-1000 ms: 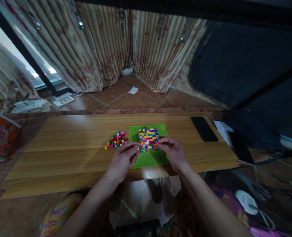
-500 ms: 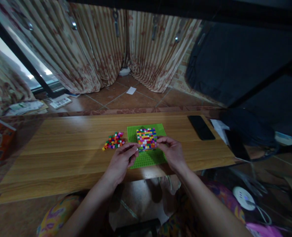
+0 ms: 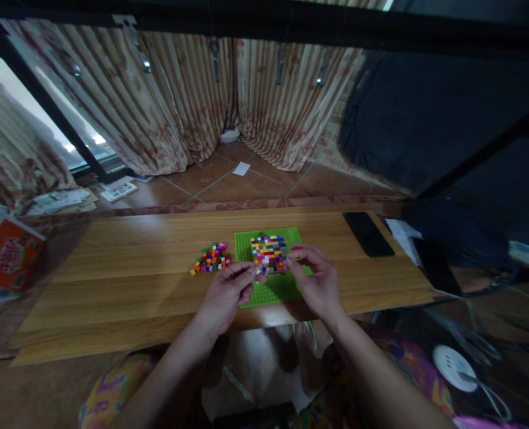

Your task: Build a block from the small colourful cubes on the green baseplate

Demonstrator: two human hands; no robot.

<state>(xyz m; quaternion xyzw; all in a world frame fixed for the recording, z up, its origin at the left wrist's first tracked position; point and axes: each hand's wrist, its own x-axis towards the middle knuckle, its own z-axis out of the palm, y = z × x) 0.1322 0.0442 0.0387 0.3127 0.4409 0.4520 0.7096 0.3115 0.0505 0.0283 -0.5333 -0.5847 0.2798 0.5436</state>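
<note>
A block of stacked multicoloured bricks stands on a green studded baseplate. Pinched between the thumb and index finger of my left hand is a small white brick, at the block's front left corner. My right hand is at the block's right side, its bent fingers slightly apart and nothing visible between them. Whether its fingertips touch the block I cannot tell. A loose pile of small coloured cube bricks lies left of the baseplate.
The wooden table carries a black phone at its right end. To the left is an orange box. A white power strip with a cable lies low at the right. Curtains hang beyond the table.
My left hand has shifted slightly right along the block's front with the white brick. My right fingertips have lifted a little from the block's right side. The camera view has shifted slightly.
</note>
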